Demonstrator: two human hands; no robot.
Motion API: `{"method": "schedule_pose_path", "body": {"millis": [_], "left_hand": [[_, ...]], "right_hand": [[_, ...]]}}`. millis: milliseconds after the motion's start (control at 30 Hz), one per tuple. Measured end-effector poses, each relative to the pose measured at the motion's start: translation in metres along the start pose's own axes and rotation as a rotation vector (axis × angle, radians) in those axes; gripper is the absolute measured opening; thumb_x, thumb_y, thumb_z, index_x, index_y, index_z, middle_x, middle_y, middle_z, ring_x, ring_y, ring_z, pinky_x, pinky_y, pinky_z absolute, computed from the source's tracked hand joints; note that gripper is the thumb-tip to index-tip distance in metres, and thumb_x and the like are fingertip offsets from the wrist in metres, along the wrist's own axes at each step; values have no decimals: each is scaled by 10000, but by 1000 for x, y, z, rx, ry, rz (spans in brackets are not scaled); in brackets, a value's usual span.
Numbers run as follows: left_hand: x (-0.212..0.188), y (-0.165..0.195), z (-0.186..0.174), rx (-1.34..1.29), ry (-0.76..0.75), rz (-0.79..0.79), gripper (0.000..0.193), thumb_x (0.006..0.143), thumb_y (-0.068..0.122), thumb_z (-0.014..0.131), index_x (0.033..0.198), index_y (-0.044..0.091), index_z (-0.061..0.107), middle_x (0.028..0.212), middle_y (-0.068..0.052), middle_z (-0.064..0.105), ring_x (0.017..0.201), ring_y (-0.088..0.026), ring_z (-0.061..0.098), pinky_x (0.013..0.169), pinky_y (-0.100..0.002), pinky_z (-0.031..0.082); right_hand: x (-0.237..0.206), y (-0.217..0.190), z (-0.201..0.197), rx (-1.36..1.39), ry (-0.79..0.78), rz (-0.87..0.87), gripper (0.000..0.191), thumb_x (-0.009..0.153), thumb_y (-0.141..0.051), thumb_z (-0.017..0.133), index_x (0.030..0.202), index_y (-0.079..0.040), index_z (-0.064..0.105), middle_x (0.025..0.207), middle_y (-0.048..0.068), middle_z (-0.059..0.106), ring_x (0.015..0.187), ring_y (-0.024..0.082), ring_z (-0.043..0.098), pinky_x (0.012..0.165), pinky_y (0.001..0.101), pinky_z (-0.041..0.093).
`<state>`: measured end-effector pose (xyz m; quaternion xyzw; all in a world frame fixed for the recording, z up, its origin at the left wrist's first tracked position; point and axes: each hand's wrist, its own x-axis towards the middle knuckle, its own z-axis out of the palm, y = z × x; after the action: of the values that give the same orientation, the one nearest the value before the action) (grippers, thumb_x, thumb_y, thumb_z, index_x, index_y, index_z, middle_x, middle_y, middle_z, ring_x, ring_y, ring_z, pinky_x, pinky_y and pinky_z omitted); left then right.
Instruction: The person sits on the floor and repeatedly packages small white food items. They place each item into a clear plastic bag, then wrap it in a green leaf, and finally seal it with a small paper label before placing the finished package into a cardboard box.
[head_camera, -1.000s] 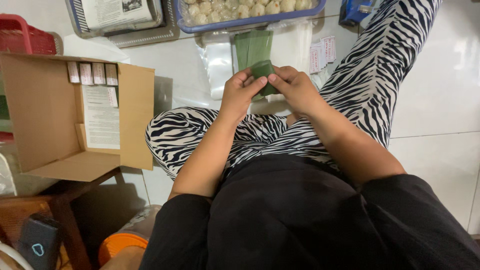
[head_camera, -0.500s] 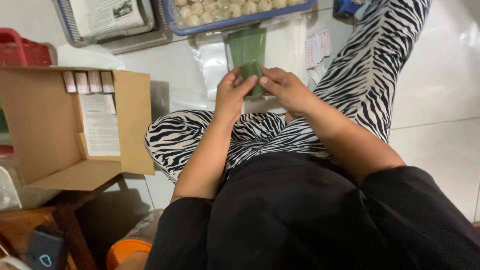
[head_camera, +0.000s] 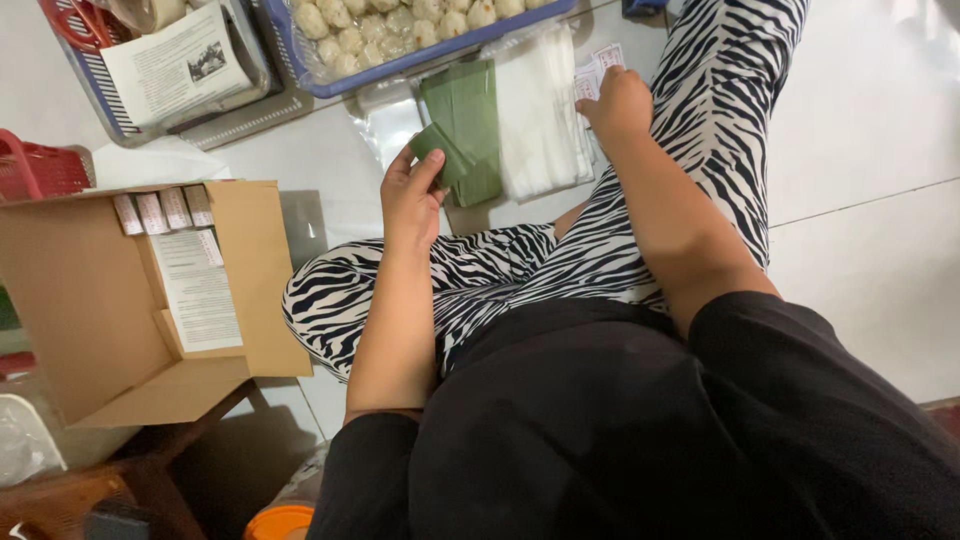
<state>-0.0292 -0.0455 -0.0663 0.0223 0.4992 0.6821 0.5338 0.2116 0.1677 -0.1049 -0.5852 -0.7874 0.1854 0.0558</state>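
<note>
Pinched in the left hand (head_camera: 412, 195) is a small folded green packet (head_camera: 438, 152), looking like a leaf-wrapped parcel; thumb and fingers close on its lower end while the rest sticks up and away past the fingertips, raised above the floor tiles. I would judge it light and soft, a wrapper that creases or unfolds easily, so a gentle hold across the folded edges, much as it is held here, suits it better than a squeeze in the middle. Just beyond it lies a flat stack of green leaf strips (head_camera: 470, 120) on clear plastic, and beside that a stack of white sheets (head_camera: 540, 115). The right hand (head_camera: 618, 105) is stretched out to the small printed labels (head_camera: 598, 70) by the white stack, fingers curled down onto them; whether it has actually picked one up I cannot tell. Farther off stands a blue tray (head_camera: 420, 62) of pale round dumplings, and to the left an open cardboard box (head_camera: 130, 300).
</note>
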Motion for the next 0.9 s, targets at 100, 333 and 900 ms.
{"method": "schedule_pose_path", "body": {"millis": [100, 333, 900], "left_hand": [[-1, 1, 2, 6, -17, -5, 481, 893, 71, 777, 1315, -44, 576, 1112, -108, 704, 945, -190, 718, 814, -341, 624], [-1, 2, 3, -3, -32, 4, 482, 896, 71, 782, 1313, -55, 578, 1116, -109, 705, 962, -189, 710, 843, -342, 616], [-1, -2, 5, -21, -64, -5, 476, 909, 60, 771, 1331, -50, 578, 1095, -120, 720, 951, -192, 703, 865, -341, 597]], "right_hand": [[7, 4, -2, 126, -45, 1, 406, 795, -301, 861, 949, 41, 706, 921, 192, 710, 866, 379, 686, 792, 467, 556], [7, 18, -8, 195, 160, -107, 154, 841, -126, 813, 850, -10, 712, 846, 198, 712, 796, 401, 678, 722, 462, 547], [16, 22, -16, 302, 53, -82, 136, 916, -101, 741, 1038, -39, 749, 949, 149, 729, 859, 312, 704, 813, 397, 563]]}}
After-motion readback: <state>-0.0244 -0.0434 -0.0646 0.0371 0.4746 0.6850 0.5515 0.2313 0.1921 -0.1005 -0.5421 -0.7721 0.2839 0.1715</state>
